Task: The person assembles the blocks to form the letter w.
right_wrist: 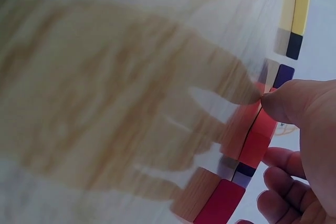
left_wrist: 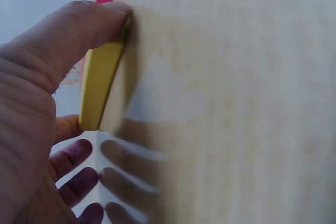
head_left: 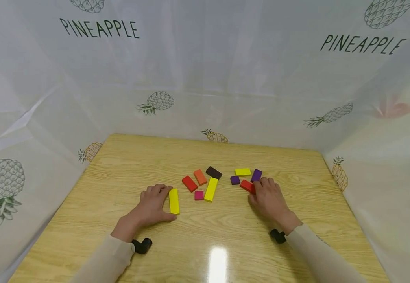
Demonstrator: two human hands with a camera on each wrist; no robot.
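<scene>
Nearest on the pale wood-grain tabletop (head_left: 180,247) a bright patch of light lies midway between two cream cloth sleeves (head_left: 104,261), with a small black wrist camera (head_left: 142,245) at each cuff. The left hand (head_left: 150,208), toward the left edge, pinches a long yellow rectangular block (head_left: 174,201) end to end — thumb on its near end, index finger on its far end. Well apart from it, toward the right edge, the right hand (head_left: 270,200) has thumb and finger clamped on the ends of a red rectangular block (head_left: 247,186). The right wrist view shows a deep-red block (right_wrist: 219,203) beside that grip.

Between the hands lie a small pink block (head_left: 199,195) and, just beside it, another long yellow block (head_left: 210,190). Beyond the pink one are a second red block (head_left: 189,183) and an orange rectangular block (head_left: 200,177); a dark brown block (head_left: 213,172) sits at the second yellow one's far end. Past the gripped red block lie a small purple block (head_left: 235,180), a longer purple block (head_left: 256,175) and a shorter yellow block (head_left: 242,172) — nearer the far edge. Behind that edge hangs a white pineapple-printed sheet (head_left: 226,70).
</scene>
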